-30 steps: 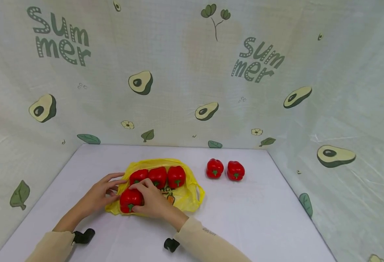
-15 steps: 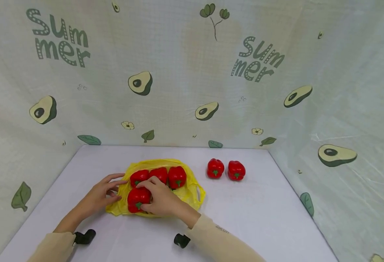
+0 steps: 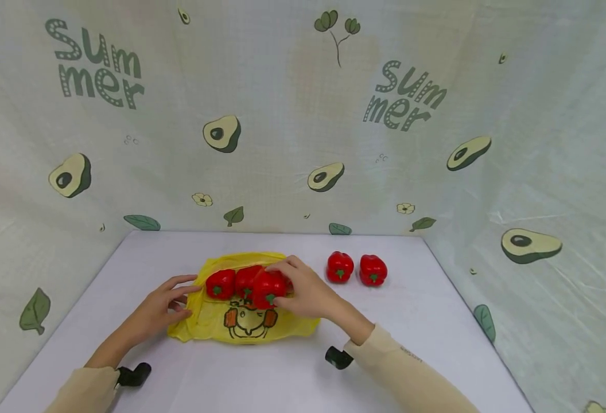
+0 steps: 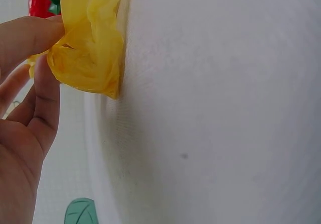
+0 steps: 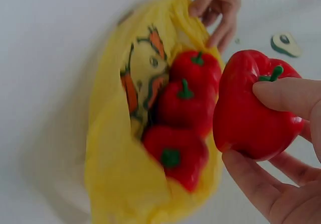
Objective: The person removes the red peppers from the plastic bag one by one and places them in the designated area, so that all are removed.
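Observation:
A red bell pepper [image 5: 256, 106] with a green stem is gripped between the thumb and fingers of my right hand [image 3: 308, 289], raised over the yellow plastic bag [image 3: 205, 324]. Three more red peppers lie in a row on the bag or in its mouth, among them the left one [image 3: 220, 284] and the middle one [image 5: 185, 103]; in the head view the held pepper and hand largely cover the right one [image 5: 175, 156]. My left hand [image 3: 155, 310] holds the bag's left edge, with the yellow film between thumb and fingers in the left wrist view.
Two red bell peppers, a left one [image 3: 340, 267] and a right one [image 3: 373, 270], stand on the white table [image 3: 411, 344] right of the bag. A printed cloth [image 3: 272, 86] hangs behind the table and along its sides.
My right hand has lifted the pepper from the bag's front left and carried it to the right, uncovering the cartoon print. The left hand has stayed at the bag's edge.

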Demonstrator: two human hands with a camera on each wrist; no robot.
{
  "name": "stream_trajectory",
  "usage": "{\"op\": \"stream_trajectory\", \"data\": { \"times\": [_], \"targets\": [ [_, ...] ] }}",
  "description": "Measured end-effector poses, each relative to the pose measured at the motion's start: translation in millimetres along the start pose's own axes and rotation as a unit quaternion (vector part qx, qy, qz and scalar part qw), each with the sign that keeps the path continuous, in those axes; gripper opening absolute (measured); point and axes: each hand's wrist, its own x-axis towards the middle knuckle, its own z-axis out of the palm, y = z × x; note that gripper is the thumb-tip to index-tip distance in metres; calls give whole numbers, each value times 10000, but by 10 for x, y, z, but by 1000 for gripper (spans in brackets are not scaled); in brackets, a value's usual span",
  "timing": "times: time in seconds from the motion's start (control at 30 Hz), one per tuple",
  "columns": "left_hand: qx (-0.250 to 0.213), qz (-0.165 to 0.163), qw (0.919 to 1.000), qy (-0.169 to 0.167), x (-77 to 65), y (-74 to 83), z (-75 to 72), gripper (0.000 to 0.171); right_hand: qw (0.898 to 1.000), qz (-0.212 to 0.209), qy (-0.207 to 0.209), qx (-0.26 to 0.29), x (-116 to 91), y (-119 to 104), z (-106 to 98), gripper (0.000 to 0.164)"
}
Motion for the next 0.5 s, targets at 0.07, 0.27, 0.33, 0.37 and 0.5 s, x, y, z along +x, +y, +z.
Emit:
{"op": "stream_trajectory", "data": {
  "times": [0.07, 0.27, 0.33, 0.37, 0.5],
  "targets": [
    [-18, -41, 10000, -13, -8, 0, 3, 56, 9999, 17, 117, -11, -59, 76, -144, 59],
    [22, -55, 10000, -30, -7, -17, 9, 56, 9975, 107, 545, -432, -239, 342, -602, 62],
    [15, -69, 10000, -28, -11, -16, 6, 56, 9953, 214, 689, -645, -292, 447, -751, 62],
    [12, -74, 10000, -19, -13, -14, 4, 56, 9942, 287, 745, -714, -319, 496, -825, 62],
    [12, -88, 10000, -3, -20, -12, 10, 56, 9911, 522, 937, -787, -439, 707, -1074, 63]
  ]
}}
